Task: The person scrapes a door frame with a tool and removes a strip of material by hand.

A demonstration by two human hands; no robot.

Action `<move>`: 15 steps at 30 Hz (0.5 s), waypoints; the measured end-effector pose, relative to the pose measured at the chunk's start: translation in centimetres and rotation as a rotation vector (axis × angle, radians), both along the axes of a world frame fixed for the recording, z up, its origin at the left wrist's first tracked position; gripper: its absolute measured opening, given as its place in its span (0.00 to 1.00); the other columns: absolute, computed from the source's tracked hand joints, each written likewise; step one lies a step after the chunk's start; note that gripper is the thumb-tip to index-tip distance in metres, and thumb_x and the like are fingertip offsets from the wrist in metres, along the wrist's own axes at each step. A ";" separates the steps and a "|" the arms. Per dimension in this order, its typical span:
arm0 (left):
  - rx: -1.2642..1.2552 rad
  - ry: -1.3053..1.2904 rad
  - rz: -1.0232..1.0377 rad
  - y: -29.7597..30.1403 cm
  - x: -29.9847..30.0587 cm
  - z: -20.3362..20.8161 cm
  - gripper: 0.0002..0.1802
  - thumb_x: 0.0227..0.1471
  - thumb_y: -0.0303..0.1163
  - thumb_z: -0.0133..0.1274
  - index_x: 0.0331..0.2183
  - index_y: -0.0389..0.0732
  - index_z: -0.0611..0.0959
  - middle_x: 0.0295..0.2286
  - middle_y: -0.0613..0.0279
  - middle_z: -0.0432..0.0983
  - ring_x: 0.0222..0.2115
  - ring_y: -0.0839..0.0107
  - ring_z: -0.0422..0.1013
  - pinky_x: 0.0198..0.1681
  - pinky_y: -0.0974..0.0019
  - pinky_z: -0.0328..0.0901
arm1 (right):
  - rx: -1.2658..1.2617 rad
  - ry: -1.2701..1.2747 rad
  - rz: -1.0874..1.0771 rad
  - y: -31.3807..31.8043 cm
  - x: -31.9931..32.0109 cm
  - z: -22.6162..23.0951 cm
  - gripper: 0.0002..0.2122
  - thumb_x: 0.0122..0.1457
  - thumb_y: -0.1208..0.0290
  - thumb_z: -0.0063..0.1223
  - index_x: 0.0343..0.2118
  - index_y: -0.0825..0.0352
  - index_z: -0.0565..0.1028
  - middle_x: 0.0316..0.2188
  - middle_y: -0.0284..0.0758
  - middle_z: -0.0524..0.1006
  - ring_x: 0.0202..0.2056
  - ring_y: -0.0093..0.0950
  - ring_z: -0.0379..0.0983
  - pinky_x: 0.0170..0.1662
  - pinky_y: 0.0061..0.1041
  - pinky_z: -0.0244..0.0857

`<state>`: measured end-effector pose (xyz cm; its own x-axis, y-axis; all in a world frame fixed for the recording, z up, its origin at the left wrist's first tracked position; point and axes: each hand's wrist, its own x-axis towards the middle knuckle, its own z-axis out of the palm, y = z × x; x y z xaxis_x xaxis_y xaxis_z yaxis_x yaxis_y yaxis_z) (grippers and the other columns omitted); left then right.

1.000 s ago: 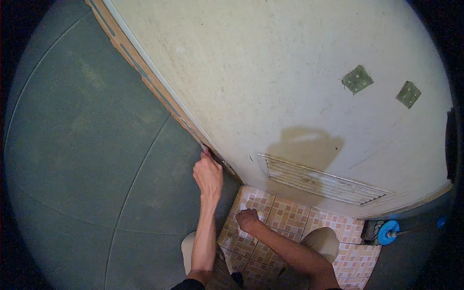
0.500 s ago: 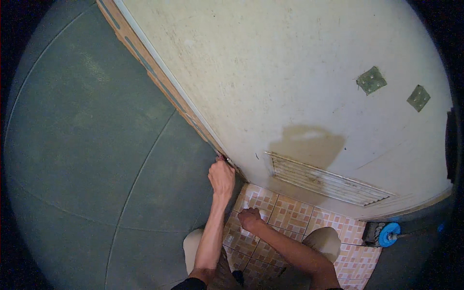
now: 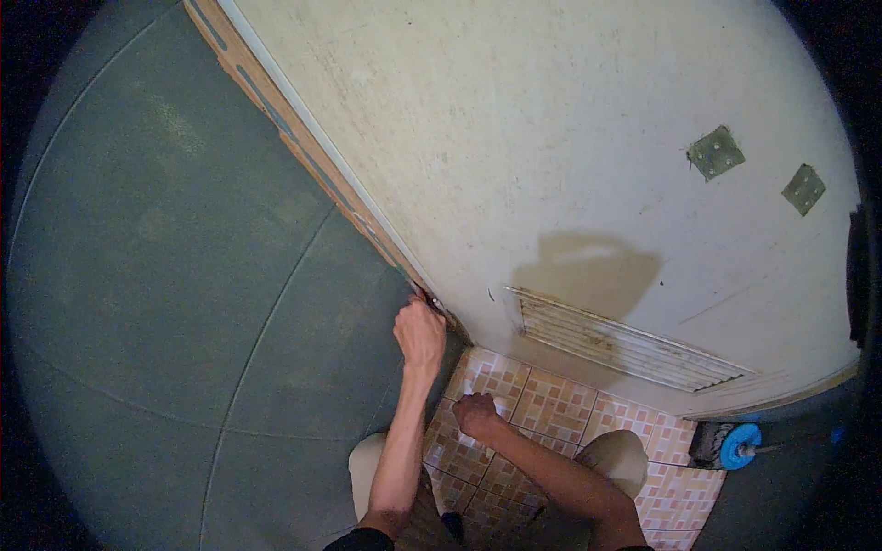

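My left hand (image 3: 420, 332) is closed at the lower end of the brown strip (image 3: 303, 151) that runs between the grey-green wall and the white door. Its fingertips press together against the strip's edge. Whatever they pinch is too small and too covered to make out. Low over the tiled floor, my right hand (image 3: 475, 416) is curled closed, back upward. Pale patches show around it, but what it holds, if anything, is hidden.
The white door (image 3: 441, 147) has a louvred vent (image 3: 616, 340) near its bottom and two greenish square patches. A grey-green wall (image 3: 165, 303) rises on the left. A blue round disc (image 3: 740, 446) on a rod stands at the right on the patterned tiles (image 3: 551, 395).
My left hand has shifted very slightly down and left along the strip's edge. My right hand stays in place.
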<state>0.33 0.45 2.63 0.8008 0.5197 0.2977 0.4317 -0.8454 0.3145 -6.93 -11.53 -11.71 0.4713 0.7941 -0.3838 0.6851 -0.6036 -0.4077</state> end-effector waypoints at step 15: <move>0.009 -0.272 0.040 -0.9 0.0 4.9 0.10 0.48 0.23 0.46 0.31 0.26 0.77 0.22 0.34 0.74 0.27 0.42 0.74 0.29 0.47 0.67 | 0.012 -0.044 0.004 -0.5 0.5 -1.2 0.08 0.48 0.74 0.50 0.32 0.63 0.78 0.32 0.39 0.77 0.37 0.39 0.74 0.37 0.40 0.66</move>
<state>0.33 -0.44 7.53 0.6695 0.5454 0.5043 0.3653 -0.8329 0.4158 -6.40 -12.05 -12.91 0.4848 0.8003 -0.3528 0.7048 -0.5963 -0.3843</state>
